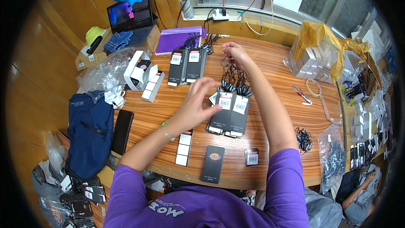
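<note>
Two side-by-side stacks of black hang tags (219, 120) with white barcode stickers lie in the middle of the wooden table. Their black strings (230, 72) stretch away toward the far side. At the end of these strings, my right hand (237, 55) is closed, its fingertips pinched on the loops. My left hand (195, 106) is open beside the left stack, thumb and fingers apart, the thumb over the tags. Whether it touches them I cannot tell. Farther back and to the left stand two more tag stacks (177, 69) with strings.
Nearest me lie a single black tag (213, 164), a strip of white labels (184, 148) and a small barcode tag pile (252, 157). Red-handled snips (302, 95) and a tape roll (313, 88) lie right. A phone (122, 132) and white boxes (137, 71) sit left.
</note>
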A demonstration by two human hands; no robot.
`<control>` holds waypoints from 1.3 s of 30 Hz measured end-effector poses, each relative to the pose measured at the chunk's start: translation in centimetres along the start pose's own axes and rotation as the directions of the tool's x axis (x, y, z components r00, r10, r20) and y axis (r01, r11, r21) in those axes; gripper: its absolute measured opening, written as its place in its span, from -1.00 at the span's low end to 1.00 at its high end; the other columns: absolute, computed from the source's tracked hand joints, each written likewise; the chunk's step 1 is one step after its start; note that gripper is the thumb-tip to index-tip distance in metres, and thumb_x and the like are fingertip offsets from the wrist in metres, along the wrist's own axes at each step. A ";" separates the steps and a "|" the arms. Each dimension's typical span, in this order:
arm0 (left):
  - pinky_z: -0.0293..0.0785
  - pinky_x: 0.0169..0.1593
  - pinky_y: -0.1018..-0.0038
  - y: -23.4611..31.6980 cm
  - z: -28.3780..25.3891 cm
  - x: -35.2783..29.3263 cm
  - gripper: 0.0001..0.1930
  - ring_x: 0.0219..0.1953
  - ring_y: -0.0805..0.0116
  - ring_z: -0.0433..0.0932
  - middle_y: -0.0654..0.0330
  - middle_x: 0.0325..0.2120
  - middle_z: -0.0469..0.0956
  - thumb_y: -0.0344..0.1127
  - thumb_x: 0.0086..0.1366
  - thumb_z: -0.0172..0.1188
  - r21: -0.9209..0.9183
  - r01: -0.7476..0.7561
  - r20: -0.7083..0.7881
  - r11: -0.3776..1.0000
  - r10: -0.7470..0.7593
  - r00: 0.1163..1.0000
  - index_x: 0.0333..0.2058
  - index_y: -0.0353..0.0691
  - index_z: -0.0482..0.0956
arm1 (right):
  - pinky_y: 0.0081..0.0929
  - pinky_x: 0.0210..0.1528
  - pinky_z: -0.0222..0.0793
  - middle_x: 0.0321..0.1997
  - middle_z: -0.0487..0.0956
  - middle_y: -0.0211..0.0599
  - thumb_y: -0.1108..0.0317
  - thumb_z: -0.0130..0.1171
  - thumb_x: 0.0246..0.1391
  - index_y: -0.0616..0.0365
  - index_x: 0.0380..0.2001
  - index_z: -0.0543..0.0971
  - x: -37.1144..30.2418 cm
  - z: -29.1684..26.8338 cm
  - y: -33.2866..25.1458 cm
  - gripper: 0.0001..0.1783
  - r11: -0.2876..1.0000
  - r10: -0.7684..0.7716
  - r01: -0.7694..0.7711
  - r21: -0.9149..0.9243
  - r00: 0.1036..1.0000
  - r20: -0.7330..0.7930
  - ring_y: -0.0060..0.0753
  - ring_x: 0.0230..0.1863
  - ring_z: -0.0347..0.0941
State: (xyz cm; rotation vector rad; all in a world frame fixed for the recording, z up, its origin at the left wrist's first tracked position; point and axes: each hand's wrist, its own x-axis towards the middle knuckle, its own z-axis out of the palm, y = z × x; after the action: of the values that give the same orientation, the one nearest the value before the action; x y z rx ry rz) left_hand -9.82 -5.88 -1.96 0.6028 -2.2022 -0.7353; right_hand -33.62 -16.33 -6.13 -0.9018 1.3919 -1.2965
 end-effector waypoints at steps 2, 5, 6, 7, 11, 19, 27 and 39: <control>0.18 0.06 0.29 2.6 -3.4 -0.6 -0.74 -0.06 0.20 0.33 0.21 -0.21 0.41 -0.23 0.06 0.22 -0.274 -0.101 0.410 0.956 0.211 0.887 -0.27 -0.19 0.50 | -0.56 -0.40 0.30 -0.51 0.40 -0.41 0.43 0.06 -0.06 0.16 -0.25 0.44 -0.6 -0.1 -0.1 -0.77 0.973 -0.167 0.162 -0.165 0.986 -0.017 -0.51 -0.47 0.32; 0.25 -0.05 0.33 7.6 -5.7 -2.7 -0.76 -0.09 0.22 0.35 0.15 -0.23 0.40 -0.19 0.15 0.11 -0.827 0.179 0.561 0.533 0.806 0.191 -0.28 -0.21 0.48 | -0.43 -0.10 0.28 -0.28 0.46 -0.20 0.33 0.12 -0.08 0.20 -0.18 0.45 -1.2 -2.1 0.8 -0.66 0.762 -0.463 0.377 -0.527 0.886 -0.036 -0.24 -0.18 0.36; 0.25 -0.09 0.34 8.8 -5.8 -4.6 -0.72 -0.14 0.22 0.36 0.16 -0.28 0.40 -0.12 0.20 0.05 -0.884 0.267 0.431 0.384 0.890 0.147 -0.29 -0.22 0.48 | -0.40 -0.07 0.26 -0.24 0.46 -0.17 0.31 0.13 -0.08 0.19 -0.17 0.45 -2.1 -1.9 0.6 -0.65 0.599 -0.583 0.421 -0.681 0.812 -0.011 -0.20 -0.15 0.35; 0.28 -0.11 0.32 9.4 -5.9 -5.1 -0.71 -0.16 0.18 0.37 0.11 -0.26 0.40 -0.15 0.18 0.09 -0.893 0.288 0.393 0.346 0.911 0.126 -0.26 -0.27 0.45 | -0.36 -0.05 0.24 -0.21 0.45 -0.13 0.29 0.14 -0.09 0.18 -0.17 0.44 -3.6 -1.9 0.4 -0.63 0.405 -0.681 0.419 -0.813 0.731 0.038 -0.15 -0.11 0.34; 0.24 -0.10 0.26 11.3 -5.7 -8.2 -0.57 -0.16 0.05 0.30 0.05 -0.18 0.33 -0.04 0.17 0.05 -0.829 0.416 0.447 0.373 0.890 0.092 -0.13 -0.26 0.38 | -0.34 0.00 0.21 -0.17 0.44 -0.12 0.27 0.09 -0.03 0.19 -0.19 0.46 -13.1 0.1 -1.9 -0.68 0.577 -0.524 0.473 -0.666 0.840 0.143 -0.12 -0.05 0.31; 0.27 -0.11 0.38 9.3 -4.5 -8.3 -0.79 -0.23 0.29 0.38 0.17 -0.35 0.41 -0.25 0.03 0.27 -0.811 0.580 0.348 0.068 0.854 0.386 -0.39 -0.21 0.54 | -0.39 -0.15 0.26 -0.32 0.44 -0.18 0.38 0.10 -0.04 0.24 -0.28 0.48 -29.4 -0.2 0.0 -0.77 0.647 -0.326 0.303 -0.700 0.940 0.105 -0.20 -0.20 0.34; 0.16 0.02 0.29 2.4 -0.8 -10.2 -0.44 -0.10 0.18 0.25 0.17 -0.17 0.35 0.00 -0.08 0.28 0.193 -0.067 0.418 0.979 -0.020 0.908 -0.14 -0.22 0.45 | -0.35 -0.14 0.24 -0.29 0.40 -0.21 0.33 0.29 -0.29 0.20 -0.29 0.50 -34.1 -0.6 4.2 -0.61 0.406 -0.267 0.164 -0.899 0.962 0.055 -0.15 -0.19 0.31; 0.28 -0.08 0.44 2.2 -0.2 -11.4 -0.51 -0.22 0.30 0.34 0.16 -0.22 0.38 -0.24 -0.03 0.30 0.029 0.031 0.359 0.999 -0.040 0.933 -0.09 -0.22 0.42 | -0.66 -0.41 0.27 -0.51 0.49 -0.43 0.52 0.20 -0.13 0.22 -0.31 0.50 -34.6 -1.0 6.7 -0.77 0.906 -0.011 -0.083 -0.415 0.976 -0.219 -0.64 -0.47 0.35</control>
State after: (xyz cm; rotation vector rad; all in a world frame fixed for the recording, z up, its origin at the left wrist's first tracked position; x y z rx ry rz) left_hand -2.94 2.64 -5.94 0.5546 -2.5432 -0.8992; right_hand -25.86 18.10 -6.86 -1.0347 1.9020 -1.1058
